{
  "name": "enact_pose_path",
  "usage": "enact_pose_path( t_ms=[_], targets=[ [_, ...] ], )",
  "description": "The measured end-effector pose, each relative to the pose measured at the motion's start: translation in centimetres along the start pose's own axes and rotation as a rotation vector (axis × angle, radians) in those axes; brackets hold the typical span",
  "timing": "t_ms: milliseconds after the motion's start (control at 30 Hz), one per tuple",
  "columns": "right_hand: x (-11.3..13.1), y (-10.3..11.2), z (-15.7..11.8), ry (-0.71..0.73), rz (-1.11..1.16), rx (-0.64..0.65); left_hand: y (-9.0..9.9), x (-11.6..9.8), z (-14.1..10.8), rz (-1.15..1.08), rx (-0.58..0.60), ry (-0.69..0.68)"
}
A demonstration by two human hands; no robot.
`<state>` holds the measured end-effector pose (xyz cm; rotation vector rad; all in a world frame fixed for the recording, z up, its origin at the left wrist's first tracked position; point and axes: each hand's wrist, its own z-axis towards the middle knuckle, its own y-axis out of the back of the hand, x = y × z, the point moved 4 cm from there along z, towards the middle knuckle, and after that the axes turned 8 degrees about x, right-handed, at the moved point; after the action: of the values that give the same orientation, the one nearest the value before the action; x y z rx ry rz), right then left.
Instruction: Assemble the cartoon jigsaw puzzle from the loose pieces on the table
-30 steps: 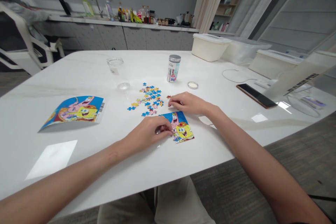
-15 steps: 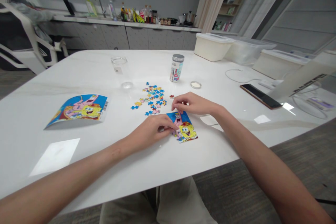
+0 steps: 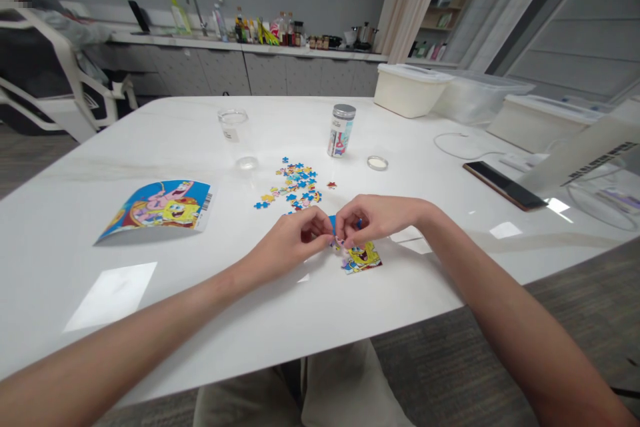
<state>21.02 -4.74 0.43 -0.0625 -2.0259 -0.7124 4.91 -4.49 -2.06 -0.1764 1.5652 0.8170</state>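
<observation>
A partly joined jigsaw puzzle [image 3: 366, 257] with a yellow cartoon figure lies flat near the table's front edge. My left hand [image 3: 295, 235] is at its left side, thumb and fingers pinched around a small puzzle piece [image 3: 335, 246]. From the right, my right hand [image 3: 373, 219] reaches over the puzzle's upper part, its fingertips closed at the same piece and nearly touching the left ones. Behind the hands lies a pile of loose pieces [image 3: 300, 180], mostly blue. A curled picture sheet [image 3: 167, 207] with the same figures rests on the left.
On the table [image 3: 200, 307] stand a clear open jar [image 3: 234, 137] and a printed can [image 3: 342, 132], with a round lid [image 3: 377, 163] beside it. A phone [image 3: 503, 185], cables and plastic boxes [image 3: 413, 90] are at the right. A person sits at the far left.
My right hand has moved down over the puzzle, covering its upper part. The fingertips of both hands have come together at the puzzle's left edge. The view has shifted slightly.
</observation>
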Motion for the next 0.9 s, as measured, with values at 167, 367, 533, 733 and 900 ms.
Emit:
enact_pose_path(
  t_ms=[167,367,533,733,900],
  targets=[
    [0.27,0.17,0.12,-0.021,-0.058,-0.066,0.01,0.68,0.06,-0.116,0.014,0.013],
    [0.29,0.61,0.21,0.050,-0.078,-0.124,-0.11,0.51,0.00,-0.137,0.031,0.057],
    [-0.03,0.44,0.51,0.093,0.055,-0.102,-0.13,0.72,0.01,-0.142,0.036,0.076],
    [-0.40,0.35,0.53,0.103,0.209,-0.085,-0.12,1.00,-0.03,-0.123,0.012,0.063],
    [-0.44,0.60,0.30,0.100,0.262,-0.109,0.00,1.14,0.00,-0.036,-0.001,0.061]
  ],
)
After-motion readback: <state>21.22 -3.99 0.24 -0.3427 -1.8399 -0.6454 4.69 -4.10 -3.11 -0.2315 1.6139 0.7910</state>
